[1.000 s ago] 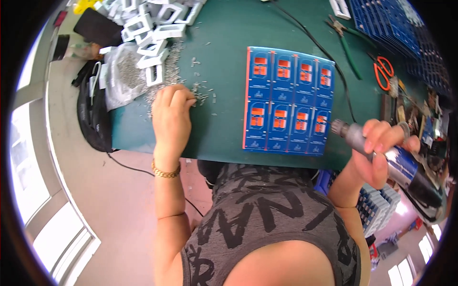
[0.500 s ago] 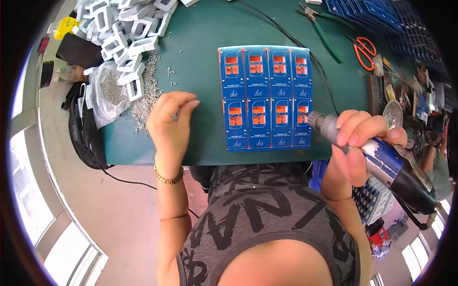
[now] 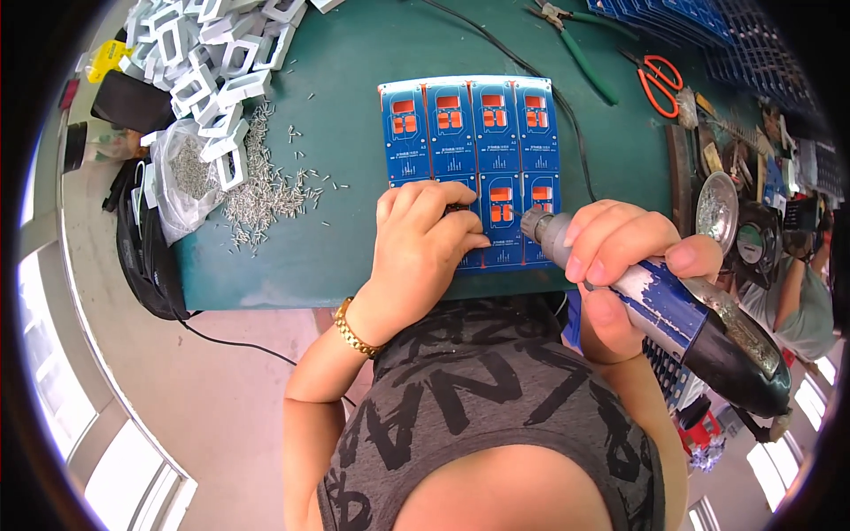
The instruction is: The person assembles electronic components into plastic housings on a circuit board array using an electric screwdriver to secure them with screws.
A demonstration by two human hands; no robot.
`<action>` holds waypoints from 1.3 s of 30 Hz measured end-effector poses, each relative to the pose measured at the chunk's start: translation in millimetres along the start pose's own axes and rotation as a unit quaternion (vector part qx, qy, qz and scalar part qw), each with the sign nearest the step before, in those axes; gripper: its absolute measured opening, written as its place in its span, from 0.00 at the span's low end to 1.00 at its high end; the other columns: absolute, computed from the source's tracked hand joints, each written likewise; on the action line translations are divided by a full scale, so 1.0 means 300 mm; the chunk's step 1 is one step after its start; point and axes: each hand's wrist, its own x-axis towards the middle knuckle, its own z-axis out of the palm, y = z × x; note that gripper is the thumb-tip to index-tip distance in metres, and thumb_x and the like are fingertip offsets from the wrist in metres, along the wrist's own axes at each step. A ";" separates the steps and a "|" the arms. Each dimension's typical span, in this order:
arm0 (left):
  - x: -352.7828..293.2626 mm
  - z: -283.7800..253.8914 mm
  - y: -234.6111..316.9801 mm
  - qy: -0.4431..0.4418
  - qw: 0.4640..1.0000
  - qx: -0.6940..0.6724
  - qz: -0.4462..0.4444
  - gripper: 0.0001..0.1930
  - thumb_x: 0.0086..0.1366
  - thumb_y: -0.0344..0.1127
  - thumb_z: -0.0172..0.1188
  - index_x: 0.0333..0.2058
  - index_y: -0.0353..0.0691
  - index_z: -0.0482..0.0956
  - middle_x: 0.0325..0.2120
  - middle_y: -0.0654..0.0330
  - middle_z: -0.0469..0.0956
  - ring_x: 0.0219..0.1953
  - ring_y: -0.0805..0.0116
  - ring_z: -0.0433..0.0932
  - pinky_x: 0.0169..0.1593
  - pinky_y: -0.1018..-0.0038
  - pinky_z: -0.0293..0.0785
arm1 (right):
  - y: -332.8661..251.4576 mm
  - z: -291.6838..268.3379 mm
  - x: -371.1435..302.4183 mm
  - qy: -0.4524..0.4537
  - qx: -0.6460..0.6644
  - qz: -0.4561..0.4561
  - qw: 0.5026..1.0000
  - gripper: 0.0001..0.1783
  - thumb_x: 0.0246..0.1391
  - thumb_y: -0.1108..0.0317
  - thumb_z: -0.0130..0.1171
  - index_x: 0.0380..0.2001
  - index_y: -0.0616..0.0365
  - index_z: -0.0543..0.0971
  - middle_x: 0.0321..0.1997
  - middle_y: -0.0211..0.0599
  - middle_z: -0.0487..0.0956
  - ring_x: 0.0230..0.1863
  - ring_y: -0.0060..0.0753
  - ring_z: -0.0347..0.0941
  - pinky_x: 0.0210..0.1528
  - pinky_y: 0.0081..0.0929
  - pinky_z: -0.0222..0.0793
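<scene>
A blue panel of several joined circuit boards (image 3: 452,159) with orange-red cut-outs lies on the green table. My left hand (image 3: 412,252), with a gold bracelet at its wrist, is over the panel's lower left part. Its fingers are curled toward the thumb; whatever they pinch is too small or hidden to make out. My right hand (image 3: 624,243) is wrapped round a blue, grey and black electric screwdriver (image 3: 660,305). The tool's nose points left, over the panel's lower right boards.
Loose screws (image 3: 257,199) are scattered at the left, beside a clear bag of screws (image 3: 190,173) and a heap of white plastic frames (image 3: 199,80). Green-handled pliers (image 3: 584,62), orange-handled scissors (image 3: 660,84) and a metal dish (image 3: 717,212) sit at the right. Another person's arm (image 3: 791,296) shows beyond.
My left hand has moved right, from beside the screws onto the panel. The screwdriver in my right hand has shifted left with the whole view and still points at the panel.
</scene>
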 end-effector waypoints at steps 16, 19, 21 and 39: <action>0.007 0.003 0.008 -0.017 0.999 0.032 0.020 0.09 0.48 0.28 0.67 0.30 0.41 0.78 0.39 0.64 0.77 0.42 0.63 0.75 0.50 0.64 0.65 | -0.006 0.009 0.000 -0.029 0.004 -0.002 1.000 0.32 0.43 0.84 0.67 0.48 0.53 0.63 0.31 0.43 0.76 0.26 0.39 0.75 0.29 0.38 0.72; 0.007 0.000 0.014 -0.020 0.998 0.040 0.033 0.09 0.48 0.28 0.67 0.30 0.42 0.78 0.39 0.64 0.77 0.42 0.63 0.75 0.50 0.64 0.65 | -0.003 0.009 -0.002 -0.031 0.004 -0.015 0.999 0.32 0.42 0.84 0.67 0.48 0.53 0.63 0.31 0.43 0.76 0.26 0.40 0.75 0.29 0.38 0.72; 0.001 0.006 0.011 -0.019 0.999 0.040 0.031 0.09 0.49 0.28 0.66 0.30 0.42 0.78 0.38 0.64 0.77 0.42 0.63 0.75 0.51 0.64 0.65 | -0.002 0.007 -0.003 -0.035 0.003 -0.014 0.999 0.33 0.42 0.85 0.67 0.49 0.54 0.62 0.32 0.44 0.76 0.27 0.40 0.75 0.29 0.39 0.72; -0.006 -0.013 -0.006 -0.047 0.998 0.026 0.020 0.08 0.49 0.31 0.67 0.29 0.43 0.78 0.41 0.64 0.77 0.45 0.65 0.74 0.55 0.61 0.62 | -0.025 0.000 -0.013 -0.032 -0.041 0.014 0.999 0.35 0.45 0.85 0.64 0.53 0.49 0.62 0.34 0.42 0.77 0.31 0.40 0.76 0.35 0.42 0.73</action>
